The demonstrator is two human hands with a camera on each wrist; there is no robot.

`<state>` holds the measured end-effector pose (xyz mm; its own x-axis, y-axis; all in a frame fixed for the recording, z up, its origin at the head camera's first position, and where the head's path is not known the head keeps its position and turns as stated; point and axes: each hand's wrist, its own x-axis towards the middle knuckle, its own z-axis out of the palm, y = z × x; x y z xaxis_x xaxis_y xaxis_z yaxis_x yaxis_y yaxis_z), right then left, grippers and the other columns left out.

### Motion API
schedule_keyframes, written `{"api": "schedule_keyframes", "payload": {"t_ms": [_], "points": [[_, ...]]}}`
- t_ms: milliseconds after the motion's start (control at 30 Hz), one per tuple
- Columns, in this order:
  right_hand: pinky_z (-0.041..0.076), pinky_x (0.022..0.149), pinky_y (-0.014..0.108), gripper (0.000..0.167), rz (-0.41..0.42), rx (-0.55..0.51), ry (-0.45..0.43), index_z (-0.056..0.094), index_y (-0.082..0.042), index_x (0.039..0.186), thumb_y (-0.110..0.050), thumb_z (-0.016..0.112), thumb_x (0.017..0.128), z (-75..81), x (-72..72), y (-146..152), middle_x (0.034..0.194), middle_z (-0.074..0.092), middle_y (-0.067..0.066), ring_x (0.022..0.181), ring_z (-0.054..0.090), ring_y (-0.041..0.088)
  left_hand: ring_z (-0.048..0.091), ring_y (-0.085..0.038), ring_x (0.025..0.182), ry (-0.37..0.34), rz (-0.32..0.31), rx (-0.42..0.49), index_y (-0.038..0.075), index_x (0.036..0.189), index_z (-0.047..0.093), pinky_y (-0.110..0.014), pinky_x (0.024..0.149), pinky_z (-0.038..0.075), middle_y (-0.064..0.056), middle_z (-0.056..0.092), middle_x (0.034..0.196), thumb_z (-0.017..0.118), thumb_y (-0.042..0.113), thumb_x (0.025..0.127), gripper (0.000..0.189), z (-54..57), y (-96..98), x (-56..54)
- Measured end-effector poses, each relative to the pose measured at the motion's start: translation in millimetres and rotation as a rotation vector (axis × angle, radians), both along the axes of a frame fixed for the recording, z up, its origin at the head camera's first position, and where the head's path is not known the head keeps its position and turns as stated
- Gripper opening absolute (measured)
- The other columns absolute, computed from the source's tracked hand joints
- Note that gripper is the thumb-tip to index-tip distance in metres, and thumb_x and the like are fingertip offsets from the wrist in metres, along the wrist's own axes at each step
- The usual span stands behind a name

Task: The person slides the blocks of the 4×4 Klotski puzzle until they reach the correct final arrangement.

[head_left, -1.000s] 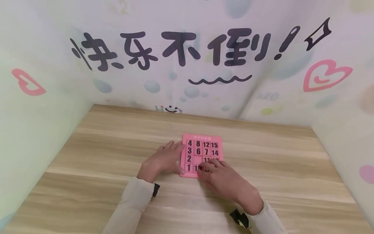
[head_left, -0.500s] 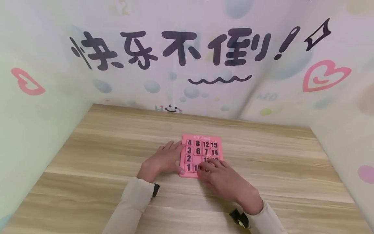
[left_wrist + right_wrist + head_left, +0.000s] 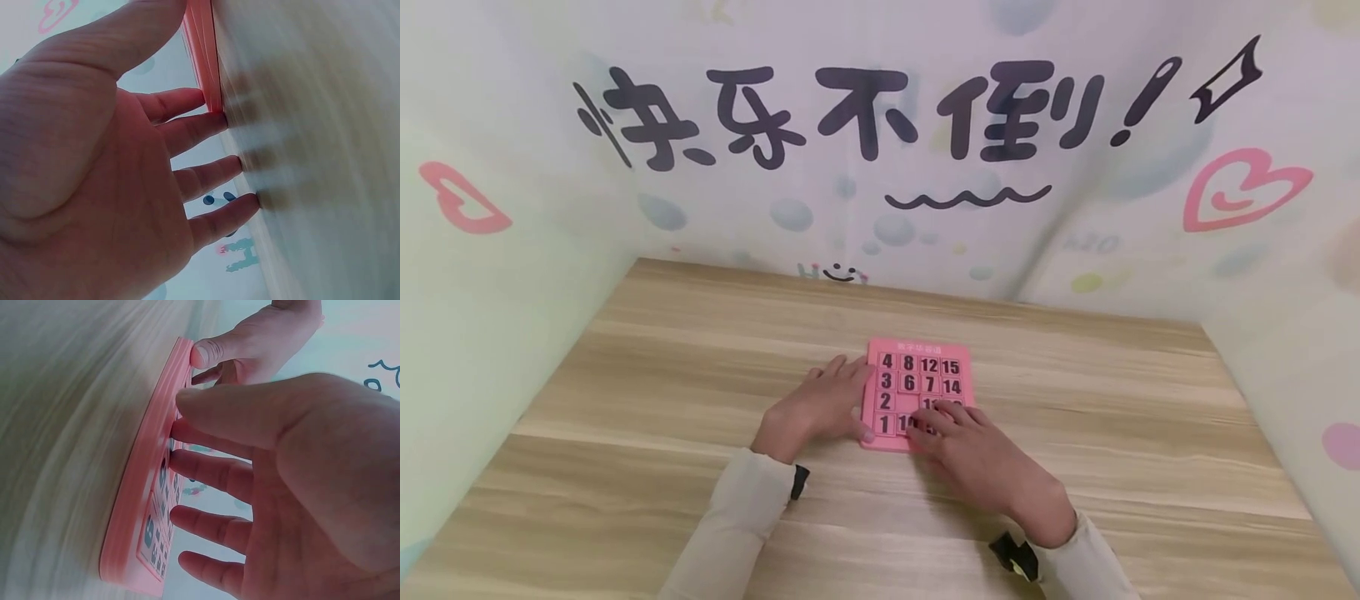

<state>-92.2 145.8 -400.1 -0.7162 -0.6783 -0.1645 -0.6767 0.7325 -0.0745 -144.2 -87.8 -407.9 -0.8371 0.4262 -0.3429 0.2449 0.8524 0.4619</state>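
Head view: number puzzle (image 3: pixel 908 403) on table (image 3: pixel 662 375); left hand (image 3: pixel 822 406), fingers loosely straight, touches its left edge; right hand (image 3: pixel 973 461), fingers relaxed, at lower tiles (image 3: pixel 904 423); neither grips. Best: brace frame, slide flat.

On the wall (image 3: pixel 737 42), you can read black characters (image 3: pixel 868 125), 快乐不倒!, a letter H (image 3: pixel 807 272) below, and a faint 20 (image 3: pixel 1101 242). On the puzzle (image 3: pixel 957 349), the tiles (image 3: pixel 908 363) give you, by row: 4, 8, 12, 15; 3, 6, 7, 14; 2, 11; 1, 10. Your right fingers (image 3: pixel 953 415) partly cover the lower two rows. The white heading (image 3: pixel 919 348) is too small to read surely.
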Motion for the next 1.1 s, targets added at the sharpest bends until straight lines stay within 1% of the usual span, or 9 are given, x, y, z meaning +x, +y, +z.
{"api": "schedule_keyframes", "payload": {"t_ms": [167,467,700,900,1100], "points": [[0.035,0.112,0.059,0.037,-0.019,-0.01,-0.005,0.06,-0.02,0.139,-0.027,0.054,0.102,-2.1,-0.2,-1.6,0.148,0.051,0.003,0.14,0.04,0.036,0.007,-0.035,0.153,-0.003,-0.003,0.001,0.012,0.158,0.024,-0.056,0.123,0.011,-0.009,0.015,0.166,0.079,0.038,0.082,0.097,-0.4,-1.6,0.3],[0.033,0.114,0.06,0.044,-0.057,-0.021,-0.027,0.056,-0.022,0.143,-0.036,0.056,0.101,-4.3,-1.5,-0.6,0.151,0.048,0.002,0.143,0.038,0.034,0.006,-0.035,0.154,-0.006,-0.005,0.005,0.013,0.158,0.024,-0.056,0.123,0.011,-0.009,0.015,0.167,0.08,0.038,0.082,0.098,-2.1,-2.1,-0.6],[0.034,0.112,0.06,0.045,-0.052,-0.037,-0.007,0.056,-0.019,0.142,-0.035,0.057,0.1,-5.2,-2.9,0.4,0.151,0.048,0.004,0.141,0.039,0.037,0.007,-0.036,0.153,0.005,-0.012,0.007,0.011,0.158,0.025,-0.057,0.123,0.012,-0.011,0.016,0.166,0.081,0.038,0.082,0.098,-1.5,-1.0,-1.8],[0.034,0.113,0.06,0.045,-0.062,-0.037,-0.024,0.055,-0.02,0.143,-0.036,0.056,0.101,-5.2,-3.8,0.2,0.152,0.047,0.003,0.142,0.038,0.037,0.007,-0.037,0.153,0.003,-0.007,0.011,0.01,0.157,0.026,-0.057,0.122,0.012,-0.011,0.016,0.166,0.081,0.037,0.082,0.097,-0.6,-0.4,-1.6],[0.034,0.113,0.059,0.045,-0.054,-0.04,-0.02,0.056,-0.021,0.143,-0.036,0.057,0.101,-6.3,-5.0,1.2,0.152,0.047,0.003,0.141,0.039,0.036,0.007,-0.036,0.153,0.004,-0.003,0.01,0.011,0.157,0.026,-0.057,0.123,0.012,-0.01,0.016,0.166,0.081,0.037,0.081,0.098,-2.2,-0.5,-1.6]]}}
